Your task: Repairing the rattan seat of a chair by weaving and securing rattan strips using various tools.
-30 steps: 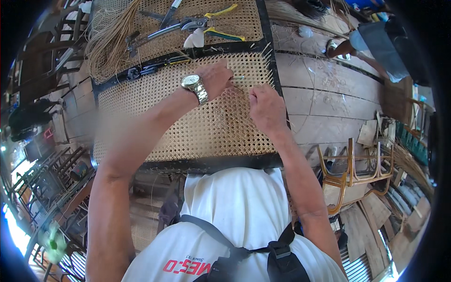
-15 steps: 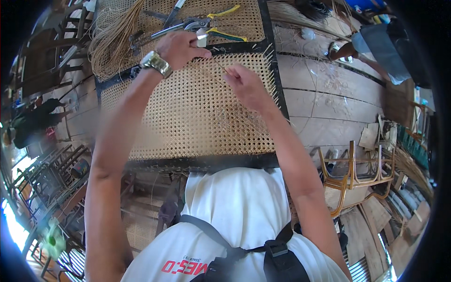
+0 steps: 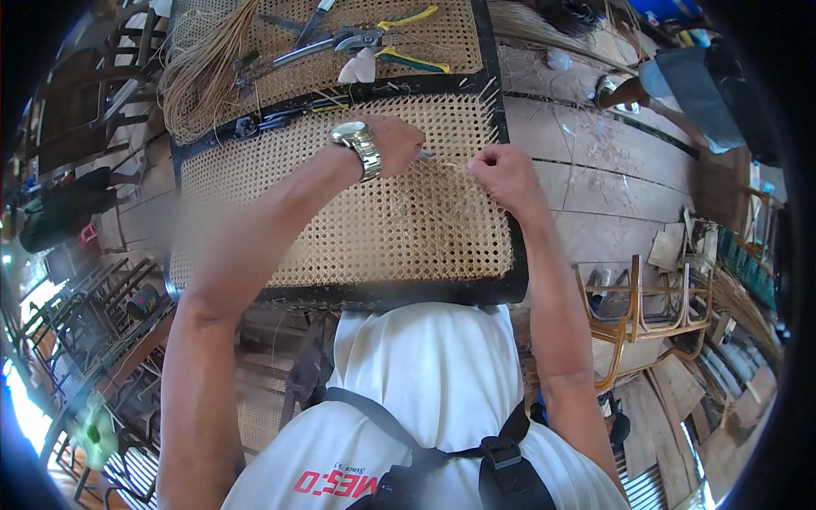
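Note:
A woven cane panel (image 3: pixel 340 229) in a black frame (image 3: pixel 391 293) lies before me. My left hand (image 3: pixel 398 146), with a watch (image 3: pixel 361 144) on its wrist, is closed just above the weave, right of the panel's middle. A small metal tip (image 3: pixel 426 155) pokes out of its fingers; the rest of that tool is hidden. To its right my right hand (image 3: pixel 510 177) is closed in a pinch near the panel's right edge. A thin pale cane strand (image 3: pixel 450 165) runs from its fingertips toward the metal tip. Loose cane ends (image 3: pixel 490 102) stick out along the right frame bar.
Beyond the middle bar lie yellow-handled pruning shears (image 3: pixel 365 39), a knife (image 3: pixel 314 21), a white lump (image 3: pixel 359 66) and a bundle of cane strands (image 3: pixel 208 76). A bamboo-coloured chair frame (image 3: pixel 637 314) stands at right. Another person's arm (image 3: pixel 625 92) shows at upper right.
My left hand has come down and right from beside the white lump to the weave, a metal tip now showing. My right hand has moved right and slightly down.

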A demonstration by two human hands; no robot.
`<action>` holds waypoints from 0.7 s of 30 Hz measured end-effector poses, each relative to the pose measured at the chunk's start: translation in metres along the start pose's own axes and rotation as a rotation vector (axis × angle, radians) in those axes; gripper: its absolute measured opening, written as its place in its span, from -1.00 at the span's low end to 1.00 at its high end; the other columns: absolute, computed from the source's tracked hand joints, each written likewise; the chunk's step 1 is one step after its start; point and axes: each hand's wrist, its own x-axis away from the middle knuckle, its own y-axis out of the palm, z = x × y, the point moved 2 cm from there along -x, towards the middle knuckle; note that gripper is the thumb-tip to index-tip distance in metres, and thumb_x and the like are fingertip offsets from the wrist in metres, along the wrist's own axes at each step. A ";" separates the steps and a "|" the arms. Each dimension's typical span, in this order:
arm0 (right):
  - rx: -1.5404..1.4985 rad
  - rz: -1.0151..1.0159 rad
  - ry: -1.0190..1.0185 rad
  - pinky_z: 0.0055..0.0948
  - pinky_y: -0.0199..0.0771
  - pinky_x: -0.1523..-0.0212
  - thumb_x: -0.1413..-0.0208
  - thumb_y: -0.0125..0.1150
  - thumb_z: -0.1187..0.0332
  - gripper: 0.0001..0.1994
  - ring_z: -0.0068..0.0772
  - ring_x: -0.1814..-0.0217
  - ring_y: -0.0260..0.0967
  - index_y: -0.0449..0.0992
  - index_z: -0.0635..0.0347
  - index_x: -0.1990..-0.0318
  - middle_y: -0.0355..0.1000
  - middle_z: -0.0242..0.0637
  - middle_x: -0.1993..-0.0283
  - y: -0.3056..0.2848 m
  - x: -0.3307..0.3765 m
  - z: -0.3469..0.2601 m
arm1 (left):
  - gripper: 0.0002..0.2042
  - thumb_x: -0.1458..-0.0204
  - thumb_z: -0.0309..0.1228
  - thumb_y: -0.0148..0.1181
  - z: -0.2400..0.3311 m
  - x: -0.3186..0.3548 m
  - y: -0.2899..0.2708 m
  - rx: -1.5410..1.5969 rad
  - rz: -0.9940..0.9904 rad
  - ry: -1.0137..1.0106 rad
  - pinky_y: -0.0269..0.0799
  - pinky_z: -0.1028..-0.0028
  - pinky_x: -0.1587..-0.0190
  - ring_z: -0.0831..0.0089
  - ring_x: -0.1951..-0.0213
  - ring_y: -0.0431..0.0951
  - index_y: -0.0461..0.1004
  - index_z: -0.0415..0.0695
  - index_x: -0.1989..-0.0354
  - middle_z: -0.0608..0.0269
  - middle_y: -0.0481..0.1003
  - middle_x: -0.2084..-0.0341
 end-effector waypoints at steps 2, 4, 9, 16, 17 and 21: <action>0.026 0.017 -0.001 -0.22 0.51 0.26 0.01 0.19 0.27 -0.78 -0.12 0.38 0.56 0.63 0.25 0.42 0.55 -0.02 0.46 0.001 0.003 -0.006 | -0.73 -0.23 -0.23 -0.03 0.004 -0.008 0.001 -0.199 -0.154 -0.067 0.56 0.12 0.18 0.08 0.23 0.66 0.59 -0.04 0.14 0.05 0.64 0.32; 0.113 0.081 -0.029 -0.14 0.52 0.21 0.00 0.17 0.28 -0.78 0.03 0.33 0.56 0.61 0.26 0.44 0.55 0.03 0.41 0.001 0.006 -0.014 | -0.74 -0.18 -0.29 -0.01 0.008 -0.009 -0.004 -0.211 -0.124 -0.033 0.56 0.13 0.16 0.10 0.21 0.67 0.60 -0.02 0.11 0.06 0.64 0.31; 0.219 0.125 -0.053 -0.06 0.52 0.15 -0.01 0.16 0.29 -0.79 0.11 0.23 0.55 0.61 0.25 0.42 0.56 0.06 0.35 0.002 0.011 -0.030 | -0.75 0.04 -0.39 0.20 0.029 -0.019 -0.020 -0.245 -0.138 -0.032 0.63 0.12 0.13 0.09 0.14 0.69 0.67 -0.16 0.21 -0.03 0.67 0.24; 0.164 -0.005 0.061 -0.07 0.54 0.11 0.01 0.15 0.29 -0.79 0.10 0.18 0.56 0.64 0.23 0.38 0.58 0.05 0.28 0.001 0.000 -0.027 | -0.83 -0.07 -0.43 0.17 0.035 -0.007 0.004 -0.178 -0.077 -0.044 0.62 0.13 0.21 0.06 0.22 0.70 0.64 -0.25 0.31 -0.12 0.64 0.38; 0.162 -0.004 0.061 -0.07 0.54 0.11 0.01 0.15 0.29 -0.79 0.10 0.18 0.56 0.64 0.23 0.38 0.58 0.05 0.28 0.003 -0.004 -0.025 | -0.82 -0.10 -0.40 0.17 0.030 -0.005 0.011 -0.100 -0.027 -0.075 0.61 0.16 0.23 0.05 0.28 0.70 0.64 -0.25 0.30 -0.12 0.63 0.41; 0.203 -0.091 -0.014 -0.12 0.56 0.07 0.01 0.20 0.24 -0.76 0.05 0.14 0.59 0.67 0.20 0.34 0.60 0.02 0.26 0.019 -0.029 -0.019 | -0.61 -0.29 -0.16 0.00 0.000 -0.015 0.018 0.379 -0.069 -0.190 0.54 0.38 0.41 0.30 0.56 0.61 0.64 -0.20 0.33 0.07 0.61 0.57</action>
